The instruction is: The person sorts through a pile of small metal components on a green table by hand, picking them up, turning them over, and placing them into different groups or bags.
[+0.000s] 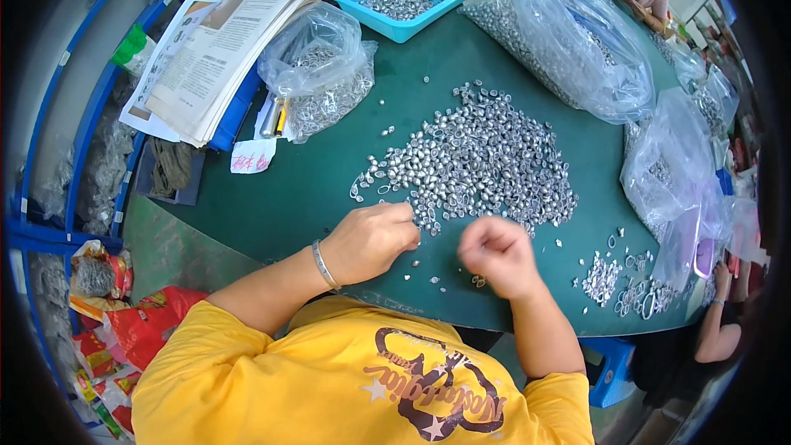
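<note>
Here it is: heap of small silvery pieces (486, 161), rounded, shiny, lying loose and crowded across middle of counter (280, 198); few strays (434, 280) sit apart, toward counter's near edge.

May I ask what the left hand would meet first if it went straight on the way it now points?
The left hand would likely meet the pile of small metal pieces first, though the hand's height is hard to judge.

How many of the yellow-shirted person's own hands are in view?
2: the left hand, by the near edge of the metal pile, and the right hand, blurred, farther right.
</note>
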A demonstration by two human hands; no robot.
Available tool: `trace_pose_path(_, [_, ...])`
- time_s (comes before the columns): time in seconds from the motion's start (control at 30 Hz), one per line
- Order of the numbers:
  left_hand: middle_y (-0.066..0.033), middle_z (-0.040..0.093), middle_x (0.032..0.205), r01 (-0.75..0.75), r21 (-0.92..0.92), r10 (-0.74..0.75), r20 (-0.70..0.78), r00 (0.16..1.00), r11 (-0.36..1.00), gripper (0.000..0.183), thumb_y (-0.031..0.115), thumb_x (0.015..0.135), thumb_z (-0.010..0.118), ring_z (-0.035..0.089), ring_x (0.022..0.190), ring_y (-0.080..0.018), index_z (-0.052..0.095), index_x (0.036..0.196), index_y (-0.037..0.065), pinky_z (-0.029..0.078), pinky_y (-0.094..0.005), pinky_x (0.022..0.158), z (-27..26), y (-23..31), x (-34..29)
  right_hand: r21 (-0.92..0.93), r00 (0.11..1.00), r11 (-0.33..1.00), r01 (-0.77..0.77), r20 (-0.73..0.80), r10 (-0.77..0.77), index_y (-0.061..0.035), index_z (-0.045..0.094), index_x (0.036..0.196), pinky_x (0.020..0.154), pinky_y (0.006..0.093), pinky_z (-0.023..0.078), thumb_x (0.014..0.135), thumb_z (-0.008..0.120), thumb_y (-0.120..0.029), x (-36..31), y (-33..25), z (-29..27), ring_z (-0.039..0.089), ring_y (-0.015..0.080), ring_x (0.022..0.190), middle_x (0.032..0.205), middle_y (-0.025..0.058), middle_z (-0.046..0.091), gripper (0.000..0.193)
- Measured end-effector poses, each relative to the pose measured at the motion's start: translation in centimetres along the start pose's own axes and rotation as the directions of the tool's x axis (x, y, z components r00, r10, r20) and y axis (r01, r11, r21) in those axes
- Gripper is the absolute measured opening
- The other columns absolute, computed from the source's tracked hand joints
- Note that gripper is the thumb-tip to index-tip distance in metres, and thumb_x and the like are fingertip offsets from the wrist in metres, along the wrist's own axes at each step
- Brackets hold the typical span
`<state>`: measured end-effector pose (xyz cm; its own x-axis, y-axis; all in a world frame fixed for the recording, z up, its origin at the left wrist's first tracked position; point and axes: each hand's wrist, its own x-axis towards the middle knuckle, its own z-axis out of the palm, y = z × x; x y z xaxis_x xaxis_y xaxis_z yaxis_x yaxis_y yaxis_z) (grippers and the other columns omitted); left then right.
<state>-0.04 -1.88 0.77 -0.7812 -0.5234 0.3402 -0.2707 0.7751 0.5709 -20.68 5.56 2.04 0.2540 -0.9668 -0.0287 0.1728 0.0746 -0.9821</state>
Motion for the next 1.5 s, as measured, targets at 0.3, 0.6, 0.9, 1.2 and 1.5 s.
trace_pose_path(0.3, [-0.0054,0.054,0.078,0.503,-0.851,-0.413,0.408,0.814,0.151,0.007,0.005,0.087,0.048,0.049,0.062,-0.0102,0.052,0.090,0.001,0.041,-0.0194,0.053,-1.7,-0.7,0.3,-0.941,0.945,0.325,0.098,-0.015,-0.328,-0.0090,0.062,0.078,0.046,0.0349,0.046,0.075,0.061,-0.013,1.8,1.2,1.4,0.057,0.0263,0.053,0.063,0.0086,0.056,0.005])
trace_pose_path(0.6, [-0.0002,0.053,0.067,0.411,-0.550,-0.434,0.095,0.896,0.727,0.003,0.002,0.075,0.061,0.047,0.056,-0.0089,0.061,0.077,0.004,0.038,-0.0205,0.050,-1.0,-0.5,1.2,-0.980,0.940,0.152,0.125,0.068,-0.334,-0.0075,0.061,0.080,0.045,0.0310,0.043,0.074,0.063,-0.010,1.7,1.4,1.5,0.055,0.0205,0.049,0.060,0.0054,0.054,0.006])
trace_pose_path(0.9, [-0.0074,0.051,0.068,0.162,0.064,-0.163,0.011,0.987,0.985,0.007,0.012,0.070,0.065,0.056,0.063,-0.0244,0.063,0.075,0.007,0.046,-0.0330,0.056,0.5,-0.3,1.2,-0.455,0.972,0.867,-0.204,-0.200,0.124,-0.0014,0.062,0.076,0.049,0.0210,0.040,0.077,0.058,-0.009,1.9,-1.3,0.2,0.049,0.0050,0.054,0.061,-0.0011,0.055,0.009])
trace_pose_path(1.2, [-0.0068,0.056,0.074,0.465,-0.882,-0.477,0.375,0.795,0.082,0.006,0.003,0.077,0.055,0.045,0.051,-0.0084,0.054,0.082,0.001,0.035,-0.0186,0.041,-1.6,-1.6,1.0,-0.758,0.983,0.648,-0.072,-0.165,-0.084,-0.0045,0.061,0.076,0.055,0.0352,0.047,0.072,0.060,-0.011,2.4,-0.6,1.4,0.058,0.0281,0.061,0.068,0.0111,0.059,0.008])
trace_pose_path(1.5, [-0.0067,0.054,0.072,0.439,-0.897,-0.516,0.355,0.780,0.047,0.012,0.000,0.083,0.044,0.041,0.049,-0.0047,0.054,0.090,-0.002,0.031,-0.0150,0.040,-1.3,-1.5,1.6,-0.959,0.949,0.269,0.091,0.002,-0.315,-0.0075,0.059,0.076,0.048,0.0354,0.047,0.073,0.060,-0.011,2.6,0.8,1.3,0.058,0.0262,0.056,0.064,0.0077,0.057,0.005])
